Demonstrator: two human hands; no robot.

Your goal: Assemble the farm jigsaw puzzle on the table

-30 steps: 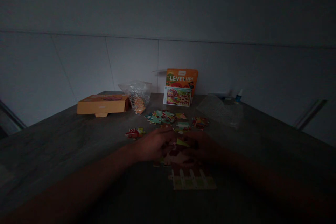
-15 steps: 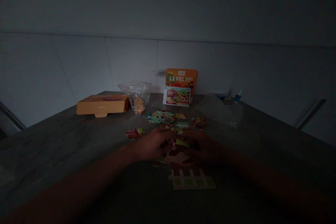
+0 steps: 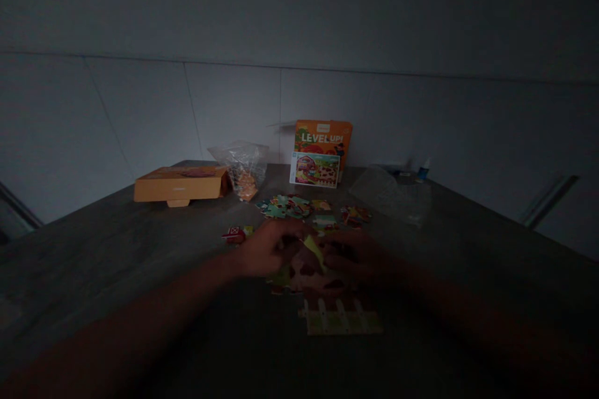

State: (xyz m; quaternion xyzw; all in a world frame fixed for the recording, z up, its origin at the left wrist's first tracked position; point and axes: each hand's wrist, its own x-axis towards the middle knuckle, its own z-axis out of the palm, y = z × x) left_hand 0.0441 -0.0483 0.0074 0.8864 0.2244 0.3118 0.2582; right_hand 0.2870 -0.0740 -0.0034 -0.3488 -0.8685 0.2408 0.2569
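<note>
Left hand (image 3: 266,248) and right hand (image 3: 365,255) curled narrow around yellow-green-marked piece (image 3: 314,250), at cow section's (image 3: 318,280) far side; actual grip couldn't be told. Piece seemed light, stiff card, tabs bendable; opposite edges suited pinching. Fence strip (image 3: 344,319) lay nearer than cow section, loose pieces (image 3: 285,206) beyond. Fingertips lost in gloom.

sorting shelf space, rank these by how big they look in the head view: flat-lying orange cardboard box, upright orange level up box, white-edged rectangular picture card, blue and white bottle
1. Flat-lying box and upright box: too alike to rank
2. Picture card
3. Bottle
</note>
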